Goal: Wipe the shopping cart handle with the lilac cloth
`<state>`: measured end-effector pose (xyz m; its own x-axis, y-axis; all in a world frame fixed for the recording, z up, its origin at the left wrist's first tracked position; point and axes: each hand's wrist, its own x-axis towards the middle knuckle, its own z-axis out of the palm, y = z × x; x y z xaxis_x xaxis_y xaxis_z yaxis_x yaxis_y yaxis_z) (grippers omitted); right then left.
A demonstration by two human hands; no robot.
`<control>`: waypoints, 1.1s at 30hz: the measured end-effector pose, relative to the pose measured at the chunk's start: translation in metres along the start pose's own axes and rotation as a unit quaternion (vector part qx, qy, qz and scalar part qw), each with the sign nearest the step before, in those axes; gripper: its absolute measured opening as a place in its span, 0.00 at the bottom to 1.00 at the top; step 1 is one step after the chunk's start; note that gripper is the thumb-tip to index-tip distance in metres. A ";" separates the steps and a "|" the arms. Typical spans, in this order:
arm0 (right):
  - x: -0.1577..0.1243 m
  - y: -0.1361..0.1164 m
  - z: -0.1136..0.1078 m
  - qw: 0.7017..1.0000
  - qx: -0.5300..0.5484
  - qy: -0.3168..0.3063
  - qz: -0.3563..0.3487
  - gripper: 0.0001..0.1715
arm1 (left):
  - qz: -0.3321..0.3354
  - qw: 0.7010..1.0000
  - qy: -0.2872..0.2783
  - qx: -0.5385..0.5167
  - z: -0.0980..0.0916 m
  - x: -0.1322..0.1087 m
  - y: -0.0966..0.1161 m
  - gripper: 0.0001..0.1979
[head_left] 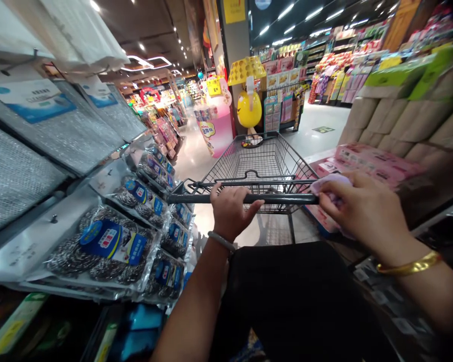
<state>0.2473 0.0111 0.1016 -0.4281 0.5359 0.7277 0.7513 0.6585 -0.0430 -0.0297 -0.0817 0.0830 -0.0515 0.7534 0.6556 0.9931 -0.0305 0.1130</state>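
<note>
A wire shopping cart (211, 173) stands in front of me, its dark handlebar (287, 199) running across the middle of the view. My left hand (229, 208) is closed over the left part of that bar, thumb lying along it. At the bar's right end, my right hand (357, 201) pinches a crumpled pale purple cloth (330, 182). The cloth lies against the handlebar's end, and part of it is hidden by my fingers. Under the bar is a black surface (302, 281), close to my body.
Packs of steel scrubbers (109, 241) hang close on the left. Stacked paper packs (396, 118) and pink boxes (377, 161) stand at the right. Ahead are a pink display stand (217, 133) and a yellow figure (249, 108). Shiny floor (317, 118) stretches beyond the cart.
</note>
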 end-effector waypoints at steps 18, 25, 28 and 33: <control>-0.019 -0.001 -0.007 0.972 0.229 0.060 0.004 0.06 | -0.066 0.998 0.003 -0.001 -0.007 0.008 -0.031 0.18; -0.031 -0.006 -0.016 0.948 0.304 0.079 0.053 0.04 | -0.081 0.996 -0.028 -0.005 -0.012 0.014 -0.046 0.17; -0.034 -0.008 -0.017 0.954 0.290 0.075 -0.006 0.06 | -0.095 0.995 -0.031 0.000 -0.012 0.017 -0.059 0.17; -0.039 -0.025 -0.002 0.947 0.281 0.140 0.062 0.05 | -0.136 0.990 0.021 0.024 -0.018 0.011 -0.039 0.13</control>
<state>0.2461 -0.0275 0.0758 -0.1452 0.5181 0.8429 0.3672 0.8193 -0.4403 -0.0706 -0.0842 0.0988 -0.3217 0.7014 0.6360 0.9455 0.2027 0.2548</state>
